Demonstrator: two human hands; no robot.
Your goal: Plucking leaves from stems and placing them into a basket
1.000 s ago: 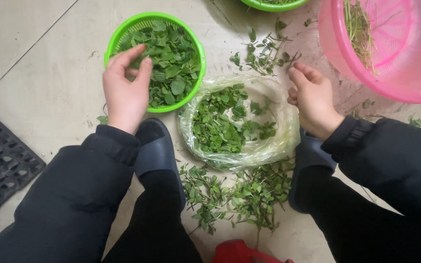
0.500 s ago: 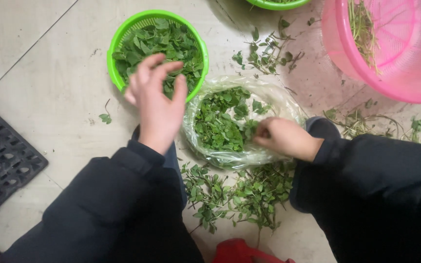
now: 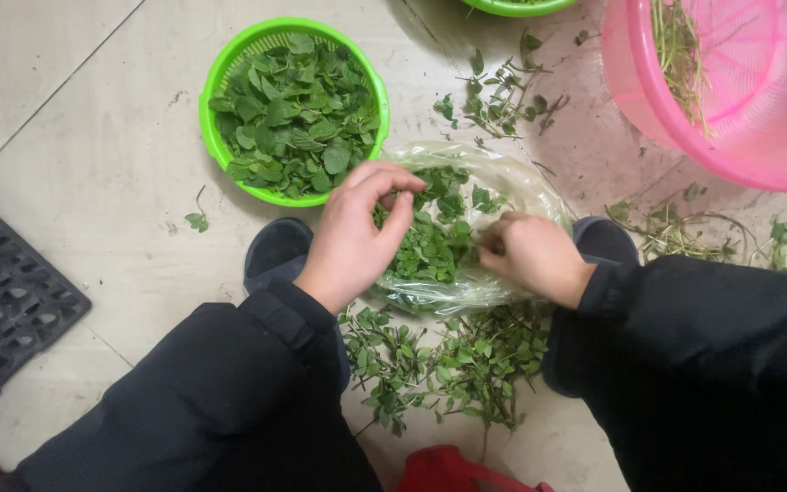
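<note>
Both hands have moved in since half a second ago: left hand (image 3: 357, 232) has come down from beside the green basket (image 3: 216, 87) to the near-left edge of the clear plastic bag (image 3: 526, 187), right hand (image 3: 535, 255) sits deeper at its near-right edge. Left fingers are curled with thumb and fingertips drawn close above the leafy sprigs (image 3: 430, 241) in the bag; cannot tell if a leaf is pinched. Right hand is closed into a loose fist on the sprigs, apparently gripping a stem.

Doing it well, as I judge it: steady one stem with the right, strip leaves with left fingertips, keep bare stalks out of the picked leaves (image 3: 293, 118) in the basket.

Hard to make out: right fingertips are buried under greens and bag film; left palm side hidden. Pink basket (image 3: 649, 100) is cut off top right, stems inside only partly seen. Second green basket (image 3: 512, 7) is barely in frame. Loose sprigs (image 3: 439, 360) lie on the floor between the legs. Red object (image 3: 453, 469) at the bottom is unidentifiable. Black mat (image 3: 11, 292) is cropped at left.
</note>
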